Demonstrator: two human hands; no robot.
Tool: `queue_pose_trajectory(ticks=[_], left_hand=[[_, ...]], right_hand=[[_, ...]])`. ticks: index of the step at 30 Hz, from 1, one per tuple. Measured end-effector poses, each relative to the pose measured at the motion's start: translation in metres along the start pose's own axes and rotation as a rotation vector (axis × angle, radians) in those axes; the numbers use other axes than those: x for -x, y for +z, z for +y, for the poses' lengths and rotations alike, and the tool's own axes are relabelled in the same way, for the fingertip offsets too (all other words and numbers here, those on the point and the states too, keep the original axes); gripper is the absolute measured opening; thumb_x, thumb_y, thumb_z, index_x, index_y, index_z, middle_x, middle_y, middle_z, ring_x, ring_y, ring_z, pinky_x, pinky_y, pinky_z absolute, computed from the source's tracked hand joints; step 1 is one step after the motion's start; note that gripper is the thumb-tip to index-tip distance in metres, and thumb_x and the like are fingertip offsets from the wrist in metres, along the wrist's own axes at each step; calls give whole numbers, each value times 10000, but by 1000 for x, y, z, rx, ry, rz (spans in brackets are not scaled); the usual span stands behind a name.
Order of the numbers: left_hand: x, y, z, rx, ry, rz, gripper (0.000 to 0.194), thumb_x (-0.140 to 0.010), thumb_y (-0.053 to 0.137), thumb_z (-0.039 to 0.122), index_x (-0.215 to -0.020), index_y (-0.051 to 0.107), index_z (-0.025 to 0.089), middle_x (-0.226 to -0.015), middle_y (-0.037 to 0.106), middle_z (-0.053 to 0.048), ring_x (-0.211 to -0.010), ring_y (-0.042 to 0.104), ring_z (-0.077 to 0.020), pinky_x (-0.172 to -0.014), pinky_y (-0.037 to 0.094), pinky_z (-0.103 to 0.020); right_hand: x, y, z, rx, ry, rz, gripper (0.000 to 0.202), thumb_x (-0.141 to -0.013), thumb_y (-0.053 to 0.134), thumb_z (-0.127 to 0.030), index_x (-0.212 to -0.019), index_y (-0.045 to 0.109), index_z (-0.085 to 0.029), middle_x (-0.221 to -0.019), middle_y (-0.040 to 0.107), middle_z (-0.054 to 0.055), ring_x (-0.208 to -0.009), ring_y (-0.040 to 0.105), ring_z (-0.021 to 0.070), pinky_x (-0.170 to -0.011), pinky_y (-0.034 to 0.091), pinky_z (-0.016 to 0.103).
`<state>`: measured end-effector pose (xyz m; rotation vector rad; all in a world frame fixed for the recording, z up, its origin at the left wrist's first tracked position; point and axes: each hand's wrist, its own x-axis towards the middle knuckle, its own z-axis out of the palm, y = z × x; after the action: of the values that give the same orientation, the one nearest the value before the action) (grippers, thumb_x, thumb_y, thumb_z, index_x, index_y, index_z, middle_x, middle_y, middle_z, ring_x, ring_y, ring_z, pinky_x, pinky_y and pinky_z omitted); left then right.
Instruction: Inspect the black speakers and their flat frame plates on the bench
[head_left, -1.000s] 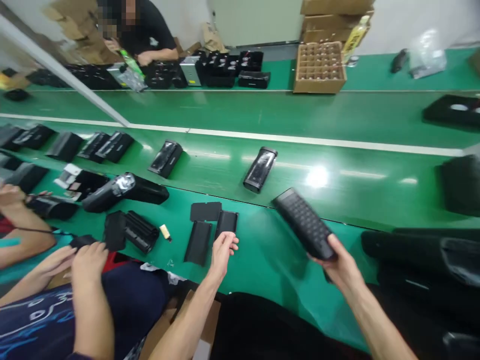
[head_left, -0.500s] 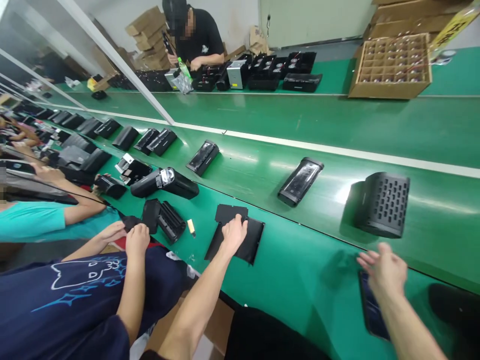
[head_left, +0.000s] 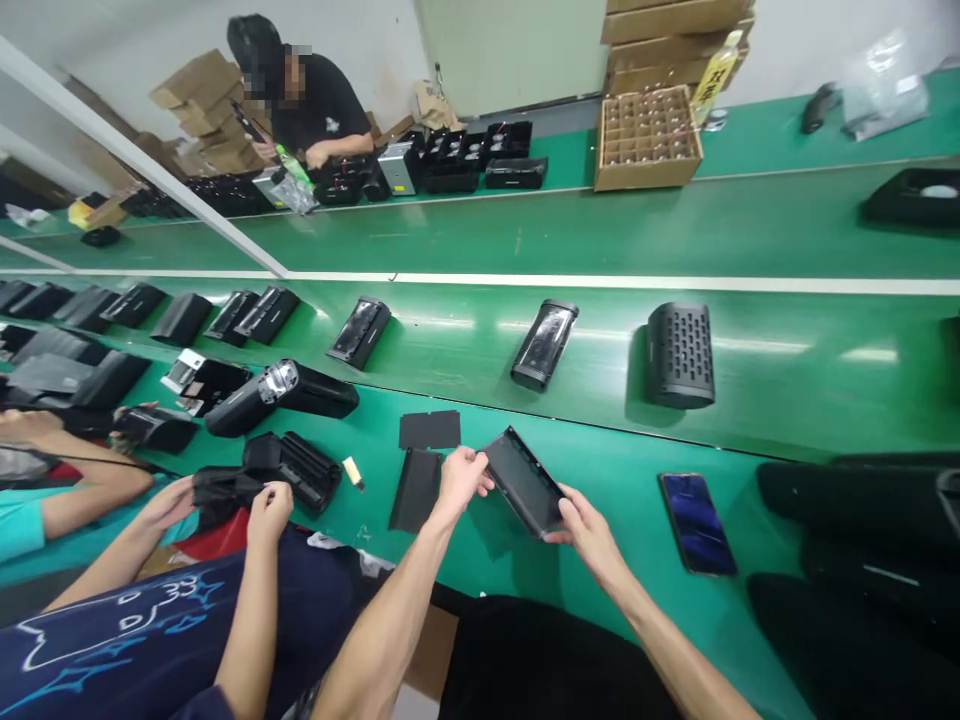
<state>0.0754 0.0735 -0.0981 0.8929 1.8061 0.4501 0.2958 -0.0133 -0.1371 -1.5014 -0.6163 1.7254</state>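
Observation:
A shallow black plastic cover (head_left: 519, 482) with a raised rim is held tilted above the green bench. My left hand (head_left: 462, 482) pinches its left edge between thumb and fingers. At the lower right corner, my right hand (head_left: 589, 528) grips it with the thumb on top. Left of my left hand, a black rectangular sheet (head_left: 416, 488) lies flat on the bench, partly behind my wrist. Just beyond it is a smaller black sheet (head_left: 430, 430) with notched edges. A phone (head_left: 697, 523) lies to the right of my right hand.
Black speaker-like housings, including one with a slotted grille (head_left: 681, 356), stand on the green conveyor (head_left: 465, 365). Large black cases (head_left: 862, 500) sit at the right. A co-worker's hands (head_left: 270, 510) work close on the left. Across the line, a person stands near a divided carton (head_left: 649, 140).
My right hand has moved left from above the phone and taken hold of the cover. The cover is lifted off the bench in both hands. The view has turned right.

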Motion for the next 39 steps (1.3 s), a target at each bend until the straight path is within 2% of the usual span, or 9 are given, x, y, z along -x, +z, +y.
queue_pose_trajectory(ticks=[3, 7, 10, 13, 17, 20, 27, 34, 39], left_hand=[[41, 11, -6, 179, -25, -104, 498, -842, 621, 692, -843, 461, 220, -670, 681, -39, -492, 664, -162, -433, 448, -221], [83, 5, -8, 419, -81, -379, 668, -786, 559, 859, -910, 486, 207, -631, 688, -41, -414, 635, -171, -345, 395, -207], [98, 1, -6, 505, -98, -577, 665, -846, 527, 834, -1013, 506, 191, -595, 677, -18, -386, 619, -165, -323, 375, -189], [107, 3, -6, 493, -32, -729, 515, -910, 583, 705, -982, 517, 199, -559, 653, 6, -350, 577, -143, -312, 348, -179], [120, 5, -11, 465, 55, -738, 377, -938, 655, 559, -948, 561, 194, -594, 634, 27, -362, 540, -94, -344, 353, -172], [123, 5, -19, 456, 79, -752, 436, -918, 675, 584, -1023, 607, 166, -630, 642, 13, -388, 539, -99, -368, 352, -192], [122, 10, -37, 434, 145, -784, 452, -924, 691, 562, -1123, 651, 158, -643, 653, 4, -520, 616, -142, -572, 479, -252], [126, 8, -36, 381, 169, -812, 420, -956, 658, 541, -1116, 627, 154, -637, 631, 14, -471, 556, -113, -475, 412, -210], [127, 7, -34, 378, 127, -823, 431, -949, 650, 553, -1115, 613, 156, -634, 628, 10, -462, 560, -123, -436, 403, -208]], right_hand=[[25, -29, -20, -19, -24, 18, 643, -829, 693, -743, -1230, 659, -242, -813, 650, 9, -635, 627, 199, -544, 568, 340], [60, -66, -49, -110, 21, -29, 501, -831, 777, -652, -1099, 677, -240, -761, 625, -15, -629, 563, 155, -548, 484, 269], [78, -81, -66, -144, 78, -94, 431, -831, 816, -593, -1023, 682, -231, -755, 639, -18, -637, 543, 135, -570, 427, 238], [91, -83, -71, -127, 100, -139, 414, -845, 811, -583, -1011, 673, -230, -711, 611, -34, -599, 500, 114, -547, 362, 220], [106, -79, -66, -139, 88, -115, 457, -842, 811, -586, -1104, 647, -250, -776, 648, -23, -651, 560, 138, -589, 410, 237], [119, -76, -61, -129, 85, -81, 486, -829, 823, -572, -1148, 628, -263, -854, 692, 0, -718, 612, 169, -626, 450, 261], [129, -75, -57, -106, 95, -26, 488, -793, 842, -585, -1081, 641, -247, -803, 661, -19, -655, 559, 144, -591, 431, 252], [130, -81, -49, -87, 105, -46, 465, -822, 814, -592, -1087, 639, -253, -778, 629, -35, -633, 537, 135, -578, 415, 243], [131, -82, -49, -82, 106, -35, 433, -827, 812, -581, -1059, 648, -254, -800, 625, -32, -656, 530, 132, -595, 414, 238]])
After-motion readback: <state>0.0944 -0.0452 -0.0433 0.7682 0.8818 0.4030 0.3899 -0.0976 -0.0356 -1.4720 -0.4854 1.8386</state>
